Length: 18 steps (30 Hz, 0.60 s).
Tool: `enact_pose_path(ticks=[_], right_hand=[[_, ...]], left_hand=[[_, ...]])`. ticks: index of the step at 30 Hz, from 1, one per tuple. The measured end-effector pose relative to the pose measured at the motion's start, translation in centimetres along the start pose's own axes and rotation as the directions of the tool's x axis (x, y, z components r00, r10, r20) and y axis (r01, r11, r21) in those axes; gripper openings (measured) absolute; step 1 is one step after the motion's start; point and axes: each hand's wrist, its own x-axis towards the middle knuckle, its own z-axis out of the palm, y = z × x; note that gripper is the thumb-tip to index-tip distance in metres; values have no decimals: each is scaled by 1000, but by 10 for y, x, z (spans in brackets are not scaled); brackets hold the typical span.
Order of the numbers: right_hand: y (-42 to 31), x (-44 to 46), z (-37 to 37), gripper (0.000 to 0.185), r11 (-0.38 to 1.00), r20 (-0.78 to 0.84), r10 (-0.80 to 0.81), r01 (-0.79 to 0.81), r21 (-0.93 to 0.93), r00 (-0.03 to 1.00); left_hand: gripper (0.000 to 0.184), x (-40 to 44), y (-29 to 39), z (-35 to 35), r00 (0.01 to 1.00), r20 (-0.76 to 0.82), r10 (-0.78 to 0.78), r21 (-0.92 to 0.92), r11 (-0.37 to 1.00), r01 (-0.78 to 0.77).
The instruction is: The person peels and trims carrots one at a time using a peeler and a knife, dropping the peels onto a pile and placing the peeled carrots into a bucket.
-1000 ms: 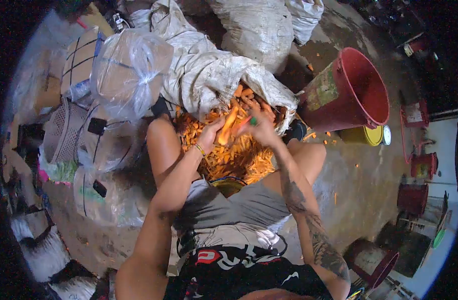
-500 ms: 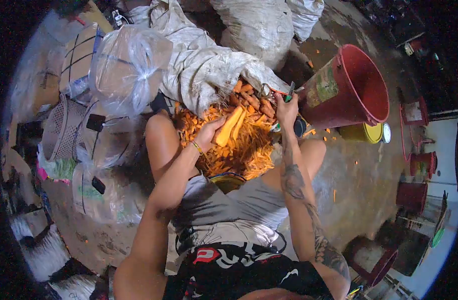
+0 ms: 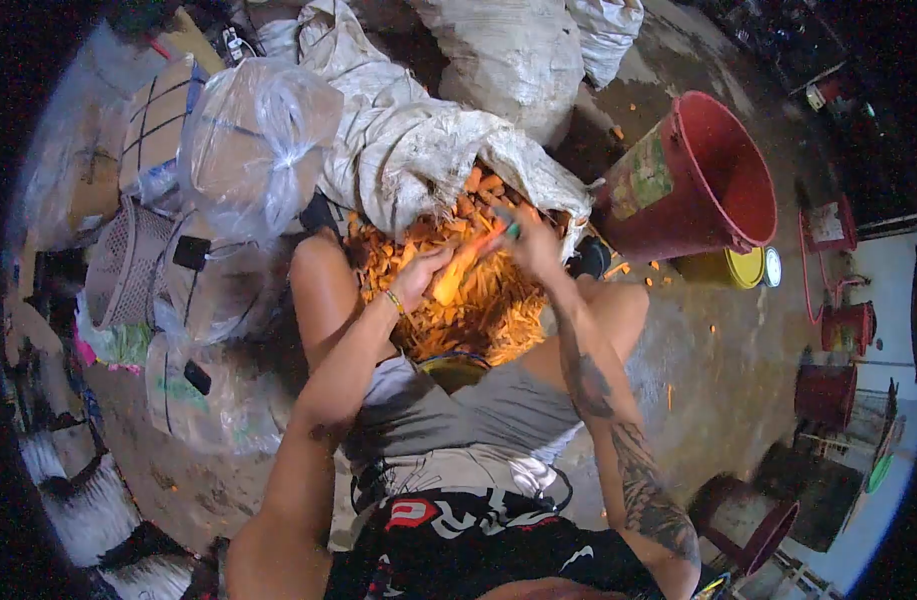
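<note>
My left hand is closed around the thick end of a peeled orange carrot. My right hand, blurred by motion, grips a peeler with green and red parts; its head is at the carrot's far end, though blur hides whether they touch. Between my knees, under both hands, lies a heap of orange peelings. Unpeeled carrots show at the mouth of a white woven sack just beyond the heap.
A tall red bucket stands to the right, beside a yellow container. Plastic-wrapped boxes and a perforated basket crowd the left. Another full sack stands behind. Scraps dot the wet floor.
My right hand has swung inward and left with the peeler, from beside the red bucket to the carrot. My left hand has stayed nearly in place, holding the carrot.
</note>
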Motion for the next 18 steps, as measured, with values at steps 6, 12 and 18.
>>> enact_pose_path(ticks=[6, 12, 18], right_hand=[[20, 9, 13, 48, 927, -20, 87, -74, 368, 996], [15, 18, -9, 32, 695, -61, 580, -455, 557, 812], [-1, -1, 21, 46, 894, 72, -76, 36, 446, 995]], left_hand=[[37, -2, 7, -11, 993, 26, -113, -182, 976, 116], [34, -9, 15, -7, 989, 77, -124, -186, 973, 137], [41, 11, 1, -15, 994, 95, -51, -156, 986, 65]])
